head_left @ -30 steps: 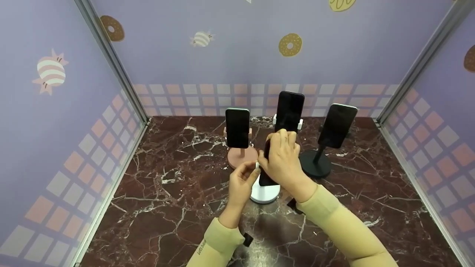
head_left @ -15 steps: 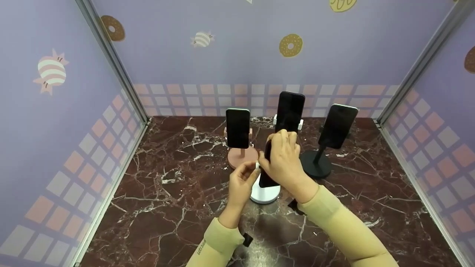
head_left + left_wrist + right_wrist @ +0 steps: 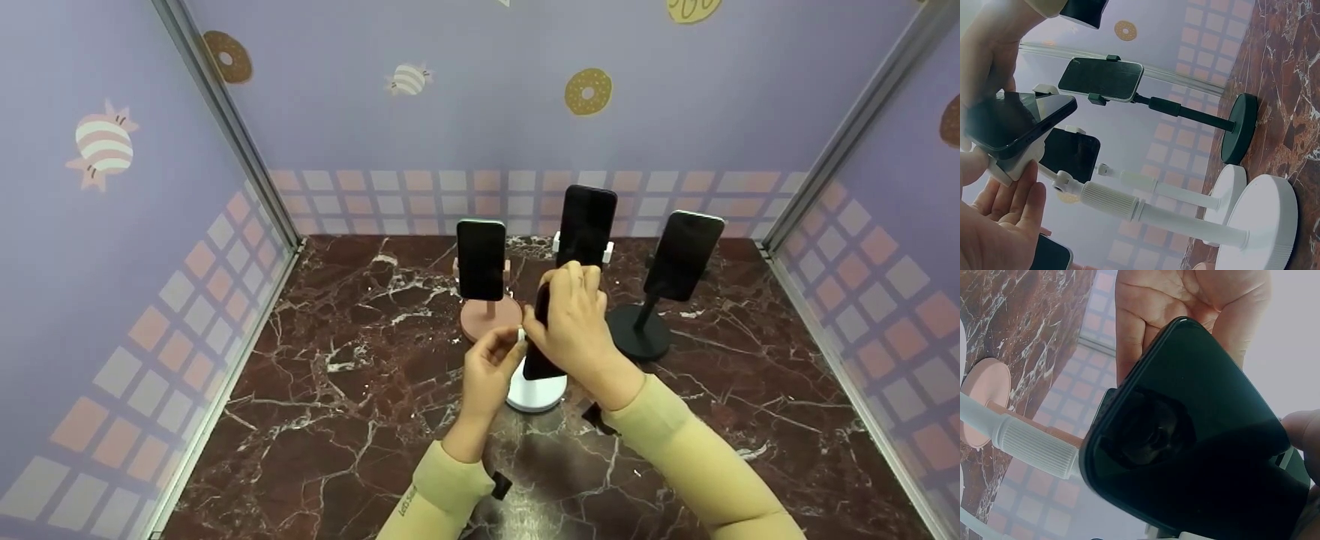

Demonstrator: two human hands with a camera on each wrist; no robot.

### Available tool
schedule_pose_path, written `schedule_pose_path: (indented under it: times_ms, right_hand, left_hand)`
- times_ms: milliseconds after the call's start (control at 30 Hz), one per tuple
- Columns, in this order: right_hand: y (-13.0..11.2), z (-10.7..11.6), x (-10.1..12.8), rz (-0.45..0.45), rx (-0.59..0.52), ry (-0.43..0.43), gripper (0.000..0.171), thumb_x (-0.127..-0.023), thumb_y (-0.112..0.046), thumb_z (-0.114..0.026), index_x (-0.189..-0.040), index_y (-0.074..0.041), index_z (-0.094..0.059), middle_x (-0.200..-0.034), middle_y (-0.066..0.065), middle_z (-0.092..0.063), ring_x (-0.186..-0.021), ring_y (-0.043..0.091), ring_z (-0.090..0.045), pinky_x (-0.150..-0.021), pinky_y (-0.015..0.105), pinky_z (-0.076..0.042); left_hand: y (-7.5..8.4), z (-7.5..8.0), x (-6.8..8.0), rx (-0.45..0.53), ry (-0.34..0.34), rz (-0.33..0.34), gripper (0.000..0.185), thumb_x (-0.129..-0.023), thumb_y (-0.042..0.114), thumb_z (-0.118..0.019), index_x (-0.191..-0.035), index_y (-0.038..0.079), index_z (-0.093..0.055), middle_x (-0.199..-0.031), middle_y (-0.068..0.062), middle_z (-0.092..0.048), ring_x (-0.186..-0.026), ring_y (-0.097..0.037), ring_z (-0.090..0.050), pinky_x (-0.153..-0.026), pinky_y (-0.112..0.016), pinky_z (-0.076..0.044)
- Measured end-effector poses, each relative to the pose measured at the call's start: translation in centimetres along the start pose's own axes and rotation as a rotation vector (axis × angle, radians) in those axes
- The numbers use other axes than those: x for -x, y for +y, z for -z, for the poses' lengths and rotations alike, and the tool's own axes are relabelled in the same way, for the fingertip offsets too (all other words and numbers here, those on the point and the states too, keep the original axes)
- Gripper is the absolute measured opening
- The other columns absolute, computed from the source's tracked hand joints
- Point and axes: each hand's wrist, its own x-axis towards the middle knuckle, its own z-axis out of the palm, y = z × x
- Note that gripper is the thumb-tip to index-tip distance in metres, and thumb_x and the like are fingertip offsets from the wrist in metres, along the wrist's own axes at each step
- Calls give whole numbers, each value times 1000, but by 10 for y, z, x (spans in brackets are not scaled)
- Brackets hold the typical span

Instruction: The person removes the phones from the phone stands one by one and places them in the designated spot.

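Observation:
My right hand grips a black phone from above and holds it at the clamp of the front white stand. My left hand pinches the white clamp at the phone's left edge. In the left wrist view the phone lies in the clamp, with my fingers just below it. The right wrist view is filled by the phone's dark screen, with my palm behind it.
Three other stands hold dark phones behind: a pink stand at the left, a white one at the back, a black stand at the right. Purple walls close off the marble table on three sides.

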Motion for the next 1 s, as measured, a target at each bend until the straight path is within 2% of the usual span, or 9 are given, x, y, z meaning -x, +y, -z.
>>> schedule_pose_path:
  times_ms: [133, 367, 700, 867, 1000]
  right_hand:
    - [0, 0, -1, 2, -12, -2, 38, -82, -15, -75, -106, -2, -49, -100, 19, -49, -101, 42, -41, -62, 48, -40]
    - [-2, 1, -2, 4, -24, 5, 38, -81, -14, -76, -106, -2, -50, -100, 19, -47, -100, 41, -40, -61, 48, -39]
    - [-4, 2, -4, 26, -37, 28, 39, -81, -14, -76, -106, -2, -50, -100, 19, -47, -99, 41, -40, -59, 47, -38]
    - [-3, 5, -6, 24, -53, 27, 39, -82, -14, -76, -107, -2, -49, -102, 18, -47, -101, 41, -39, -62, 46, -37]
    - [-3, 7, -8, 16, -65, 28, 38, -82, -15, -75, -106, -2, -49, -101, 18, -47, -99, 40, -39, -62, 46, -36]
  left_hand:
    - [0, 1, -1, -3, -5, 2, 23, -94, -8, -67, -113, -20, -62, -109, -33, -66, -97, -1, -65, -91, -18, -55]
    - [-2, 4, -3, 1, -13, 23, 26, -93, -4, -70, -112, -20, -63, -107, -31, -67, -96, -9, -67, -89, -19, -56]
    - [-1, 5, -3, -9, 12, 87, 24, -91, -9, -66, -112, -20, -63, -109, -35, -66, -93, -4, -66, -89, -19, -56]
    - [-2, 5, -3, -13, 12, 81, 24, -92, -9, -66, -112, -20, -64, -109, -34, -68, -95, -5, -66, -91, -23, -57]
    - [-2, 5, -3, 0, 9, 76, 24, -92, -9, -67, -112, -21, -64, -109, -35, -67, -94, -4, -67, -90, -21, -57]
